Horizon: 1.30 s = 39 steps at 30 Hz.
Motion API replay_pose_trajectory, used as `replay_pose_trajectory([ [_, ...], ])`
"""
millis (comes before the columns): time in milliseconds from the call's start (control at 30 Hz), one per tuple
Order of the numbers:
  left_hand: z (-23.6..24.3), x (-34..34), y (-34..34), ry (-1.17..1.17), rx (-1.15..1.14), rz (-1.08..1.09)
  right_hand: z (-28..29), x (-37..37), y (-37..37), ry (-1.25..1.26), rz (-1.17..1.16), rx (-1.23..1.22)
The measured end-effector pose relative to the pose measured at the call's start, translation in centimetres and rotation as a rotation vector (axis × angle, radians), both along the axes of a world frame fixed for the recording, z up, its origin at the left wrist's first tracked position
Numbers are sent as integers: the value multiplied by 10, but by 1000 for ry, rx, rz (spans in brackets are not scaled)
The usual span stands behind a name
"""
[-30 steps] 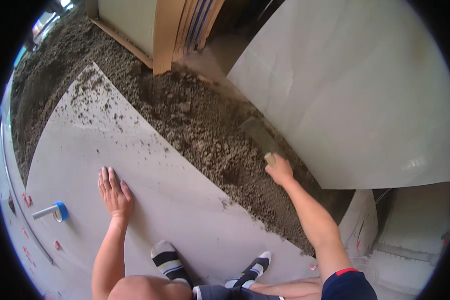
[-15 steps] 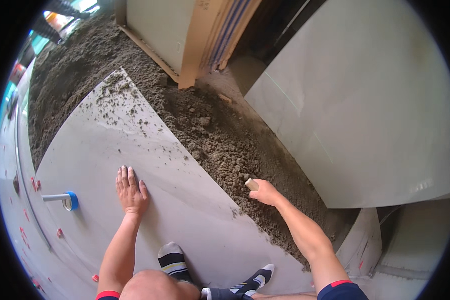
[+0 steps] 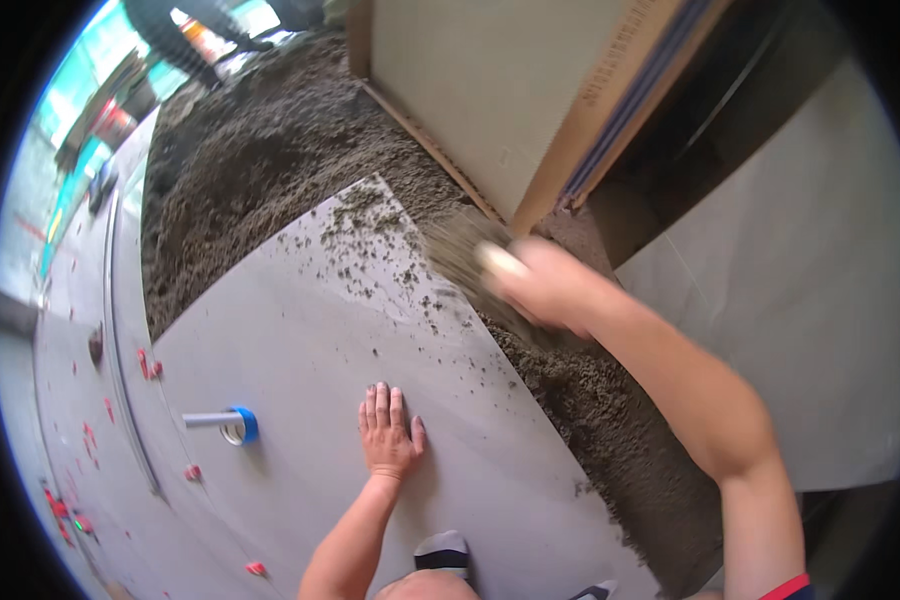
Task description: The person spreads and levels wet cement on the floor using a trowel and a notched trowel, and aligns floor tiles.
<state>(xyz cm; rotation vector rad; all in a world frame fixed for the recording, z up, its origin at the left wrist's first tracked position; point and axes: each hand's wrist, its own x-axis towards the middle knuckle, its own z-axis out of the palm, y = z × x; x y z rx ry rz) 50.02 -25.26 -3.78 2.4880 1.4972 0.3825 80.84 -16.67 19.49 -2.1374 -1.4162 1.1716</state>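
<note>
My left hand (image 3: 388, 435) lies flat, fingers stretched, on a large pale floor tile (image 3: 300, 340). Dark crumbs are scattered over the tile's far corner. My right hand (image 3: 555, 290) is wrapped round the pale handle (image 3: 502, 262) of a trowel. Motion smears the tool, and its blade shows only as a grey-brown blur over the tile's right edge. Under and beside it runs a strip of loose, damp-looking grey mortar (image 3: 610, 430), which widens into a broad bed (image 3: 260, 140) beyond the tile.
A pale slab with cardboard edging (image 3: 470, 90) stands beyond my right hand. Another large tile (image 3: 820, 300) is at the right. On the left are a blue-rimmed round thing with a pale bar (image 3: 238, 427), red tile clips (image 3: 192, 472) and a long metal bar (image 3: 120, 350). A person's legs (image 3: 175, 40) show far left.
My right hand has moved the trowel farther away along the mortar strip, toward the cardboard-edged slab. My left hand stays flat on the tile. The whole view has shifted, and my feet show less.
</note>
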Motion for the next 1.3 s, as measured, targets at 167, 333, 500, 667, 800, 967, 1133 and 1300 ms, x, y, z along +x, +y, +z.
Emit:
replay_pose_trajectory([
  [167, -8, 9, 12, -61, 36, -55, 81, -1, 121, -220, 210, -125],
  [333, -6, -8, 26, -7, 54, -28, 38, 91, -69, 26, 52, -278],
  [500, -18, -4, 26, 61, 108, -91, 9, 143, -378, -79, -307, -355],
  [667, -33, -21, 50, 158, 220, -378, 15, 114, -611, -247, -834, -433],
  [800, 20, 34, 62, 476, 66, -743, 9, 72, -715, 30, -1533, -368],
  [967, 110, 180, 10, 535, -178, -1246, -8, 18, -835, 309, -2027, -59],
  [1133, 110, 234, -44, 485, -306, -1270, -42, -23, -896, 1107, -2529, 690],
  [1300, 96, 210, -48, 449, -449, -1223, -55, -22, -901, 1460, -2610, 702],
])
